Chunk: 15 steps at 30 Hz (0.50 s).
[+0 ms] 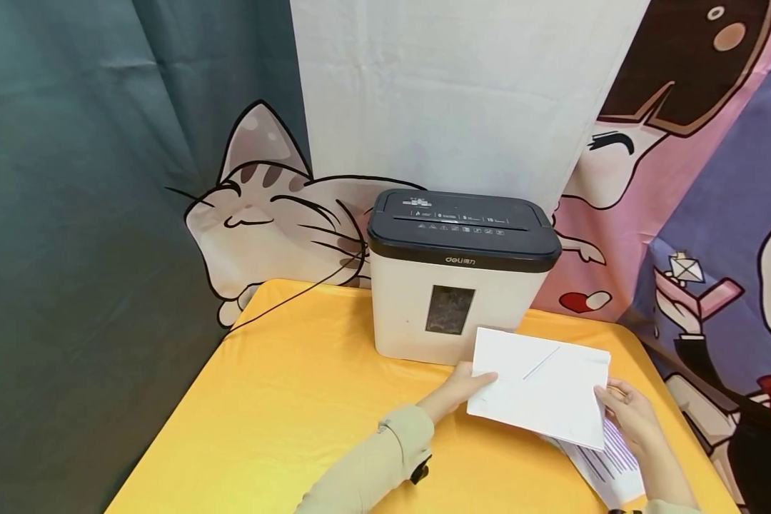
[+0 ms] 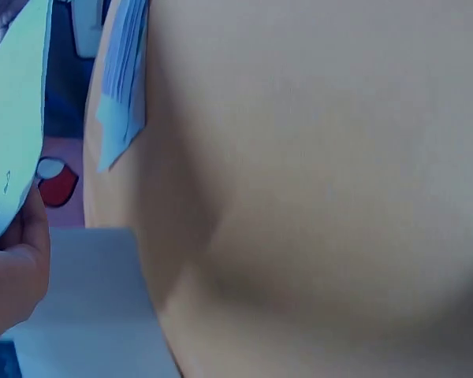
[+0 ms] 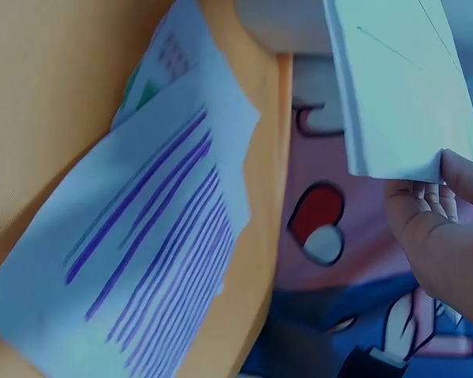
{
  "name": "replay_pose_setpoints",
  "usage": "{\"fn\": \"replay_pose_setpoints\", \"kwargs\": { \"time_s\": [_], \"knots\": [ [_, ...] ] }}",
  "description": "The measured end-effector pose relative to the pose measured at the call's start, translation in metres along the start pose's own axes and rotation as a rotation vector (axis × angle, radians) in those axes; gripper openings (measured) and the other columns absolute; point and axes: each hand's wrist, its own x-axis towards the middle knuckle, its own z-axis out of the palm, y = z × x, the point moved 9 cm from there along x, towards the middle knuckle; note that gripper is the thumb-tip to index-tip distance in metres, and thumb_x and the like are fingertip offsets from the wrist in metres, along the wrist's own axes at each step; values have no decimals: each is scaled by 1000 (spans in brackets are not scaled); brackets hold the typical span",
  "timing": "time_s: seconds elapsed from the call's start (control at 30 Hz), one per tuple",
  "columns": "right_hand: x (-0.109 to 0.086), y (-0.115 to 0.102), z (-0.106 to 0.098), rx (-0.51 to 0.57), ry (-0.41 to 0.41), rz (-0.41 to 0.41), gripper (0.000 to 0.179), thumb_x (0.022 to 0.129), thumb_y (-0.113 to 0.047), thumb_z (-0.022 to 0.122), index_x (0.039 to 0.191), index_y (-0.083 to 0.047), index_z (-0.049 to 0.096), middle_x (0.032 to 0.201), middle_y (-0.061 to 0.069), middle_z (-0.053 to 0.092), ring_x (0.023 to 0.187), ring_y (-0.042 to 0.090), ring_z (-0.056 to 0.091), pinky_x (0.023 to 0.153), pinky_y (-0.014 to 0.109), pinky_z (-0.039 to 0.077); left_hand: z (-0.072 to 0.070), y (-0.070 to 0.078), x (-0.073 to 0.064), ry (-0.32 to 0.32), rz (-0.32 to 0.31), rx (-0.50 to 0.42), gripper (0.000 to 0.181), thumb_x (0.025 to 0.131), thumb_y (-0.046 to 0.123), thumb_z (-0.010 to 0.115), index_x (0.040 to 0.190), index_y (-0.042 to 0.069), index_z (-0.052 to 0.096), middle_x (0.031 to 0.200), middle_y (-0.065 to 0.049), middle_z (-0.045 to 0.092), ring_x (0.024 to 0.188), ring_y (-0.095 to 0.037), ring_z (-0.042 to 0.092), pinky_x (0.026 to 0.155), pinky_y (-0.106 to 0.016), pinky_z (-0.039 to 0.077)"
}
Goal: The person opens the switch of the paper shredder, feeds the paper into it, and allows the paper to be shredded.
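Observation:
A white sheet of paper (image 1: 540, 385) with a thin drawn line is held up over the table's right part. My left hand (image 1: 459, 387) pinches its left edge, thumb on top. At the opposite edge my right hand (image 1: 630, 410) pinches it between thumb and fingers. In the right wrist view the paper (image 3: 410, 94) shows a thick edge, as if folded or stacked; I cannot tell which. Below it, papers with purple stripes (image 3: 158, 244) lie on the table, partly hidden in the head view. Behind the held paper stands a paper shredder (image 1: 452, 307) with a black top.
A yellow cloth (image 1: 283, 400) covers the table. The shredder's dark cord (image 1: 295, 294) runs left over the table's back edge. Printed curtains with a cat (image 1: 270, 214) and cartoon figures hang close behind the table.

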Motion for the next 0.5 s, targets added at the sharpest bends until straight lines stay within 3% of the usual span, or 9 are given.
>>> {"fn": "replay_pose_setpoints", "kwargs": {
  "time_s": [0.5],
  "knots": [
    [4, -37, 63, -25, -44, -139, 24, 93, 2, 53, 92, -22, 56, 79, -16, 67, 71, -3, 59, 63, 13, 49, -67, 34, -19, 62, 132, 55, 28, 93, 19, 60, 112, -2, 64, 102, -18, 69, 80, -16, 66, 70, -29, 56]
  ]
}}
